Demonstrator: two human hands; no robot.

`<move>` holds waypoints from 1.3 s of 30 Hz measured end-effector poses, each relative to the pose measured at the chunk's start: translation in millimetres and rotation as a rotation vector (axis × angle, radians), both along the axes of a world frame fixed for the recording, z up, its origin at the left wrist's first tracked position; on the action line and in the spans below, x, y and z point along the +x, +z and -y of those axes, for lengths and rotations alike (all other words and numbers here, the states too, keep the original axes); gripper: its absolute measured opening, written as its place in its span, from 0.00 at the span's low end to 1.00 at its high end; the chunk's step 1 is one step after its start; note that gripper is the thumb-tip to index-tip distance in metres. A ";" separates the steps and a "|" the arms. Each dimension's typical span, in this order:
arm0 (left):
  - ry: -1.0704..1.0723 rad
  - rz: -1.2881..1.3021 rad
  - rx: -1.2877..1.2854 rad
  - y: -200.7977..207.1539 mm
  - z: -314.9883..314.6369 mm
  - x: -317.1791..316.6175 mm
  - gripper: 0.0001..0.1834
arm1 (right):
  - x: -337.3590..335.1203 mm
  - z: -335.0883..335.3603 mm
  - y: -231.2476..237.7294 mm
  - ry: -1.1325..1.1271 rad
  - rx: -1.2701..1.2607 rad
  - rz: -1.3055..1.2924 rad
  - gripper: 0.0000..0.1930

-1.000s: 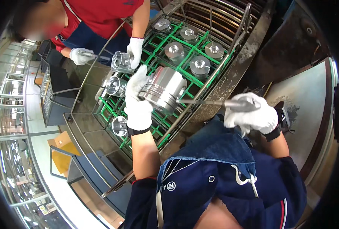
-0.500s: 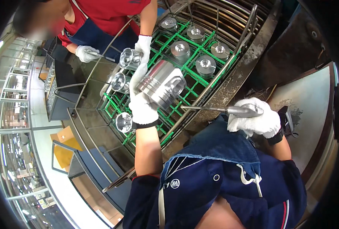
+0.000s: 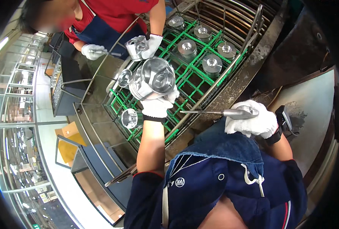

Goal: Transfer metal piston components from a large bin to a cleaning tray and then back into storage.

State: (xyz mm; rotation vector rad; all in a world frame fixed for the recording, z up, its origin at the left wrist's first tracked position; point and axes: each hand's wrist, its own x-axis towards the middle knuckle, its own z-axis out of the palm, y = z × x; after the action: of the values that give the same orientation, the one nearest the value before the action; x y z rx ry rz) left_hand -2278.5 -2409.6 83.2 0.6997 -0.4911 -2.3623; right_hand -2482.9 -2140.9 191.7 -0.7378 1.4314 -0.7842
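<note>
My left hand [image 3: 158, 107], in a white glove, is closed from below around a large shiny metal piston [image 3: 143, 81], held up above the green rack. Its crown with a round bowl faces up and to the right. My gloved right hand [image 3: 251, 119] grips an air blow gun [image 3: 236, 113] with a long thin nozzle pointing left. The nozzle tip is below and right of the piston, apart from it. Several more pistons, among them one [image 3: 187, 49] in the middle, stand in the green grid rack [image 3: 192, 68]. Another piston [image 3: 129, 118] lies tilted at the rack's near left.
Across the rack a co-worker in a red shirt [image 3: 116, 11] holds a piston [image 3: 136, 47] in one gloved hand; the other glove [image 3: 93, 52] is around a thin tool. Metal rails [image 3: 249, 32] border the rack. A dark cart [image 3: 97, 156] stands at left.
My left hand has turned the piston so that its crown faces upward, and its underside is now hidden. The blow gun stays nearly in place. The co-worker's piston has tilted slightly.
</note>
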 end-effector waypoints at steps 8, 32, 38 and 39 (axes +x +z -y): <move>-0.438 0.252 -0.868 0.8 -3.7 -1.4 0.38 | -8.9 19.1 -30.0 -0.374 -0.109 0.061 0.18; -0.012 0.211 -0.145 33.4 -29.8 -20.9 0.22 | -7.9 18.7 -25.3 -0.471 -0.080 -0.179 0.11; -0.041 0.136 0.106 24.7 -20.8 -18.2 0.24 | 11.3 25.1 -9.2 -0.455 -0.057 -0.207 0.10; -0.016 0.162 0.092 25.7 -21.7 -19.9 0.25 | 10.4 31.4 1.3 -0.407 0.022 -0.286 0.11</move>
State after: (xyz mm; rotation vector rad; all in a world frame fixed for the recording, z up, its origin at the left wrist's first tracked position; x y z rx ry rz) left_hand -2298.4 -2387.9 108.9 0.9381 -0.4599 -2.3667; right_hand -2472.5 -2172.3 192.9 -0.5626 1.8807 -1.0001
